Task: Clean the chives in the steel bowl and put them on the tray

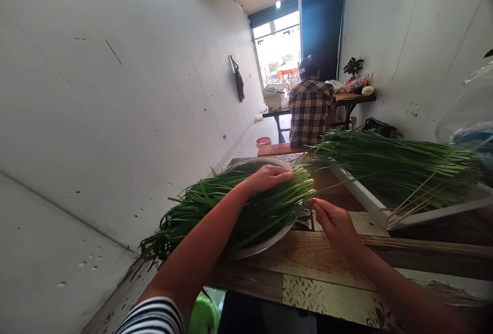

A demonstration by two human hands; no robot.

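A thick bundle of long green chives (239,205) lies across a round metal bowl (265,244) on the wooden table. My left hand (267,177) rests on top of the bundle near its cut ends, fingers curled over the stalks. My right hand (333,218) is just right of the cut ends, fingers pinched together at the tips of the stalks; what it holds is too small to make out. A second large pile of chives (389,162) lies on a white tray (370,200) to the right.
Thin wooden skewers (408,208) lie by the white tray, and more skewers (423,245) along the table. A person in a plaid shirt (310,110) sits ahead at another table, back turned. A white wall runs along the left. A clear plastic bag (468,113) sits far right.
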